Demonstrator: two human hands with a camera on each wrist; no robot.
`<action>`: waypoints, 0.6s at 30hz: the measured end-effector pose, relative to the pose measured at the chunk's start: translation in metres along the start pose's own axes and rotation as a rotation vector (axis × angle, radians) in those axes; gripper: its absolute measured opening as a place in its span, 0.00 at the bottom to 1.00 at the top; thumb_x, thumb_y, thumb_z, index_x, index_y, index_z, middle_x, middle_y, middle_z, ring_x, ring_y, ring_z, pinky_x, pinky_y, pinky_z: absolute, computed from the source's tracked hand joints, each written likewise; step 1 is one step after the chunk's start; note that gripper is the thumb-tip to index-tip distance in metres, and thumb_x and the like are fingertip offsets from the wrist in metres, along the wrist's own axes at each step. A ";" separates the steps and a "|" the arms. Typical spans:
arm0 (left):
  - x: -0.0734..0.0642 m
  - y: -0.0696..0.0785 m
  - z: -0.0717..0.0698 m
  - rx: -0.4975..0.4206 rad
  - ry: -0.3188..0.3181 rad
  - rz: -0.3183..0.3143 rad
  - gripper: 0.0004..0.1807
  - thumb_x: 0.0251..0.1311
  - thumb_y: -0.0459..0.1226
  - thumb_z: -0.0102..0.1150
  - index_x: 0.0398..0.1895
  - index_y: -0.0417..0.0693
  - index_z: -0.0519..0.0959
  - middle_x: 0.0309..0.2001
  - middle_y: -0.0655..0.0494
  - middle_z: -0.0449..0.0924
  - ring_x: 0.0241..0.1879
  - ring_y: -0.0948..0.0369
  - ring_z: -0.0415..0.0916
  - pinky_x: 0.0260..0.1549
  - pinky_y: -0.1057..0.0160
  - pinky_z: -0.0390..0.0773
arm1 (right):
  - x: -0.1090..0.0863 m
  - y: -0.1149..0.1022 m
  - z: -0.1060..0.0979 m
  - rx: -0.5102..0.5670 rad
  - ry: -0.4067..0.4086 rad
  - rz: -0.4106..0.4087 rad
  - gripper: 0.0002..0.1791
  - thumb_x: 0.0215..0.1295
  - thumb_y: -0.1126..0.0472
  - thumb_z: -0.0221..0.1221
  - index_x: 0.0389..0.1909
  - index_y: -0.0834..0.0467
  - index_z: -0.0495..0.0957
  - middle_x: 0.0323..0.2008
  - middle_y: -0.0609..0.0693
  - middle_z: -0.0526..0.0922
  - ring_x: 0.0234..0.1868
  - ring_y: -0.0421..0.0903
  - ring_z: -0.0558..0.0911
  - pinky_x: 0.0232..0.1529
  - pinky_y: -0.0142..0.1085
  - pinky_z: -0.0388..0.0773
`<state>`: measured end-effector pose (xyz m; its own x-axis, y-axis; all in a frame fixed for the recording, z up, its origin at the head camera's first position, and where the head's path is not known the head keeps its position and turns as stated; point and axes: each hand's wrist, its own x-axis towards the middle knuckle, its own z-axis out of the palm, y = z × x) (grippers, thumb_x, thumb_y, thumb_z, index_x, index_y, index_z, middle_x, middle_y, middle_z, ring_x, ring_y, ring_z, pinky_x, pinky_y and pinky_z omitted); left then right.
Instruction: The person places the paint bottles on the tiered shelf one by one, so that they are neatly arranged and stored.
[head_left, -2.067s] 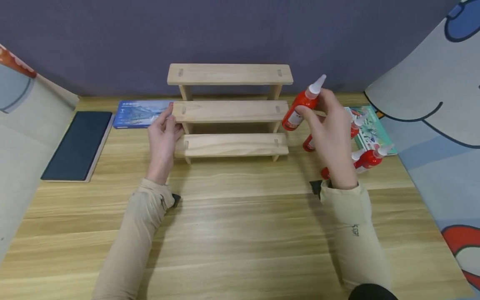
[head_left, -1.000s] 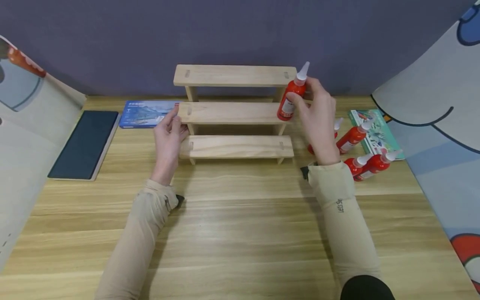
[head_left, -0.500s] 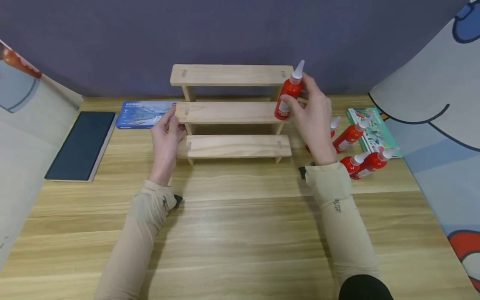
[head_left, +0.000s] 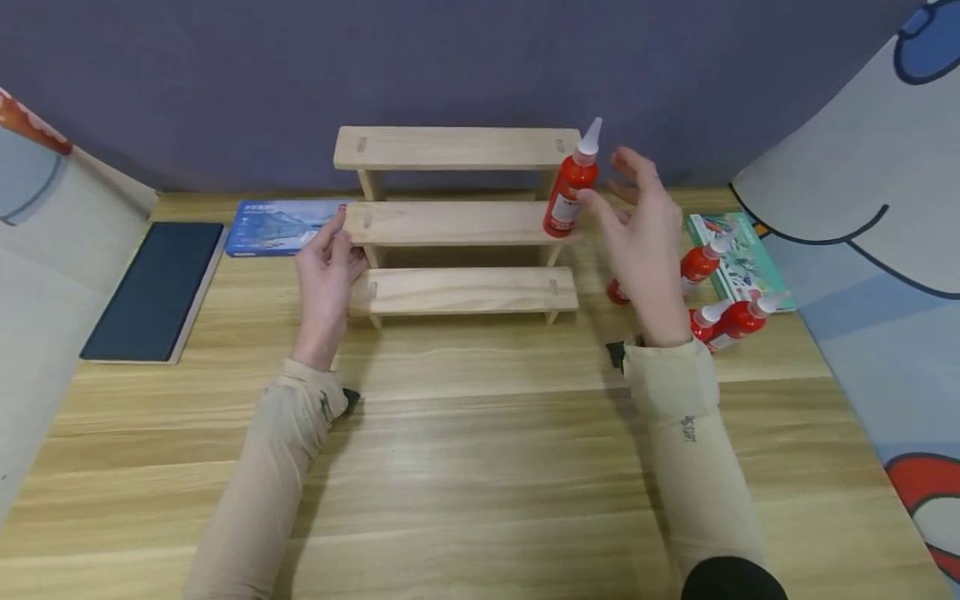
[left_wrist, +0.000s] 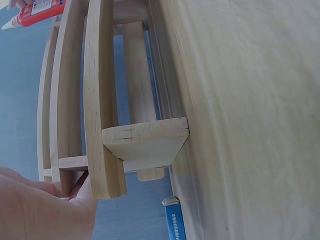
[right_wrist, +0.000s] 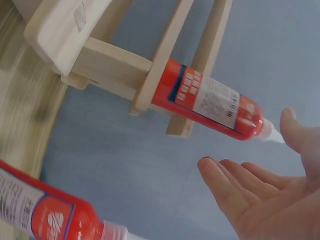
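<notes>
A three-tier wooden step rack (head_left: 457,223) stands against the dark wall at the back of the table. At the right end of its middle tier a red squeeze bottle (head_left: 568,193) with a white pointed nozzle stands upright. My right hand (head_left: 645,242) is just right of that bottle, thumb and fingers spread apart; the right wrist view shows a gap between the fingers (right_wrist: 235,187) and the bottle's body. With thumb and fingers, my left hand (head_left: 326,275) grips the left end of the middle tier, seen also in the left wrist view as a hand (left_wrist: 50,205).
Several more red bottles (head_left: 738,323) stand at the right, some partly hidden behind the right hand. Behind them lies a green illustrated box (head_left: 753,258). To the left are a blue box (head_left: 281,227) and a dark notebook (head_left: 153,292).
My right hand has carried the red squeeze bottle left onto the middle tier, then let go and spread its fingers. My left hand keeps its grip on the rack.
</notes>
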<state>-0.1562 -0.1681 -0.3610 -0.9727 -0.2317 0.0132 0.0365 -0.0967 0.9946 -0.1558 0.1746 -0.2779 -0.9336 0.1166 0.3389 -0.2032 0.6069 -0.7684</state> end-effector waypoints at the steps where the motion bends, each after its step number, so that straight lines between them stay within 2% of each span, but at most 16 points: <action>1: 0.000 0.000 0.000 -0.004 0.000 0.002 0.26 0.87 0.35 0.42 0.83 0.44 0.64 0.73 0.35 0.72 0.59 0.52 0.80 0.67 0.57 0.79 | -0.002 0.000 -0.002 -0.001 0.003 0.000 0.36 0.76 0.53 0.67 0.79 0.60 0.67 0.74 0.53 0.75 0.69 0.52 0.80 0.66 0.46 0.82; 7: 0.000 0.001 0.000 -0.006 -0.005 0.002 0.26 0.87 0.36 0.42 0.82 0.45 0.64 0.72 0.35 0.72 0.58 0.53 0.80 0.68 0.55 0.78 | -0.018 0.002 -0.018 0.004 0.015 0.008 0.34 0.77 0.56 0.67 0.78 0.61 0.69 0.74 0.54 0.75 0.69 0.52 0.79 0.69 0.44 0.80; 14: 0.000 0.001 0.000 -0.016 -0.003 -0.004 0.26 0.87 0.37 0.43 0.82 0.46 0.64 0.74 0.35 0.70 0.64 0.49 0.79 0.67 0.56 0.79 | -0.037 0.010 -0.039 -0.025 0.041 0.039 0.34 0.76 0.56 0.68 0.78 0.59 0.69 0.73 0.52 0.76 0.70 0.52 0.79 0.72 0.44 0.77; 18: 0.000 0.001 0.001 -0.014 0.001 -0.006 0.25 0.87 0.36 0.43 0.82 0.45 0.64 0.73 0.35 0.72 0.64 0.48 0.79 0.67 0.57 0.79 | -0.047 0.016 -0.052 -0.038 0.053 0.036 0.34 0.76 0.55 0.68 0.77 0.59 0.70 0.72 0.51 0.77 0.70 0.51 0.78 0.73 0.43 0.76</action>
<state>-0.1567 -0.1672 -0.3601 -0.9726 -0.2324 0.0070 0.0339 -0.1118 0.9932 -0.0999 0.2194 -0.2781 -0.9227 0.1799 0.3409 -0.1576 0.6311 -0.7596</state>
